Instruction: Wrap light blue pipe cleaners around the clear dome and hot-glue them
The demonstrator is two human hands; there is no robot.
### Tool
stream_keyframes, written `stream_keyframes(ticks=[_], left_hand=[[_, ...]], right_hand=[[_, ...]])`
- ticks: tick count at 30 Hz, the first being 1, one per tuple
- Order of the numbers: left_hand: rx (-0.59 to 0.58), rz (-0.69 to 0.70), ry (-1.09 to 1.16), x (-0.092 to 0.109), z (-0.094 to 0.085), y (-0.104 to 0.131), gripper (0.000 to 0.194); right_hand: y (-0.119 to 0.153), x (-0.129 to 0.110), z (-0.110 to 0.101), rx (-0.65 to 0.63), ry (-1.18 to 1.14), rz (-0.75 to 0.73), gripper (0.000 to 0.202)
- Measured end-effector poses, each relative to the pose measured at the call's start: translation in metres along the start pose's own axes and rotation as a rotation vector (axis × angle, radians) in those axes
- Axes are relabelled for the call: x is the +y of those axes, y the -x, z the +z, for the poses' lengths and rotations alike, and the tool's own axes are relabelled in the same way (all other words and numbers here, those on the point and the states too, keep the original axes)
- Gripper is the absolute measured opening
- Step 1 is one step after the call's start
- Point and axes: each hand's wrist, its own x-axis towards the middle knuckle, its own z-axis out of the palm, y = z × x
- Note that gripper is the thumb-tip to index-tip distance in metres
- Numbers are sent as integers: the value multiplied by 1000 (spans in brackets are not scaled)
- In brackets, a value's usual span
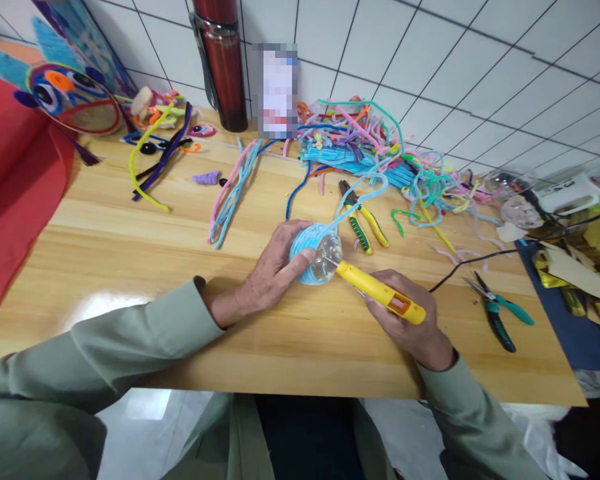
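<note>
From the head view I record 2 hands at work near the middle of the bench, toward its near edge. The left hand is closed around a clear ball partly wrapped in light-blue pipe cleaner, thumb laid across the wrapped side and the bare side facing right. The right hand is closed on a yellow glue gun.

Key relation: the gun's long axis runs from lower right up to the left, and its metal tip meets the bare face of the ball. The ball lies directly left of the right hand, just beyond the nozzle. The left hand is the nearer of the 2, being in contact with it.

A loose tail of the blue pipe cleaner rises from the ball toward the far edge. A black cord trails from the gun toward the right edge. Yellow-handled pliers lie just behind the ball; teal-handled cutters lie near the right edge. A heap of pipe cleaners occupies the far side, beside a red flask.
</note>
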Motion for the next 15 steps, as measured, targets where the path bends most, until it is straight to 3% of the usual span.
stream_keyframes(ticks=[15], left_hand=[[-7,28,-24,-1,0,0,40]], right_hand=[[0,0,3,4,5,-12,21]])
